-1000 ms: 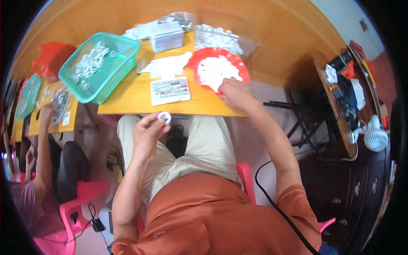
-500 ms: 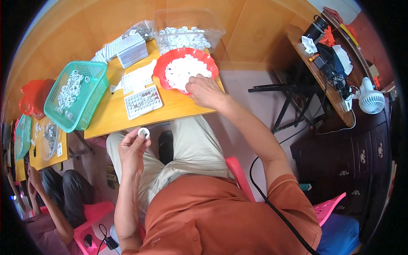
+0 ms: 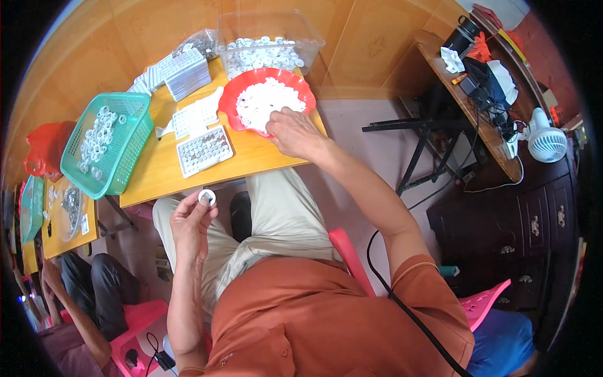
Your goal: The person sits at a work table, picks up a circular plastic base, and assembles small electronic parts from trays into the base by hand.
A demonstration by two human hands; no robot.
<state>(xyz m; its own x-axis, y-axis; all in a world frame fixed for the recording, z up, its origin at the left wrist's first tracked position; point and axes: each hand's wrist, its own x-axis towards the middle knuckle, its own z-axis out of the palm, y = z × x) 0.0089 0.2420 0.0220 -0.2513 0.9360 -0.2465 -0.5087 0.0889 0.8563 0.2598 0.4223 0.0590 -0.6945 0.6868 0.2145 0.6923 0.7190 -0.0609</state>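
Pinched between the thumb and fingers of my left hand [image 3: 190, 229] is a small white round plastic part [image 3: 207, 197] with a dark middle, held just off the table's front edge above my lap. My right hand [image 3: 294, 133] reaches over the near rim of a red scalloped bowl [image 3: 230, 112], fingers curled down together into a heap of small white pieces [image 3: 270, 100]. What its fingertips hold is hidden. Left of the bowl lies a white tray [image 3: 204, 151] with rows of small metallic and brownish parts. Behind that tray is another white tray [image 3: 195, 117].
A green basket [image 3: 136, 129] of white rings stands on the table's left. At the back are a clear bin [image 3: 314, 41] of white round parts and stacked white trays [image 3: 187, 75]. A co-worker's arm [image 3: 78, 314] shows at left. A side table [image 3: 468, 107] with cables stands right.
The whole view has shifted slightly. My right hand stays at the bowl, and my left hand still holds the round part.
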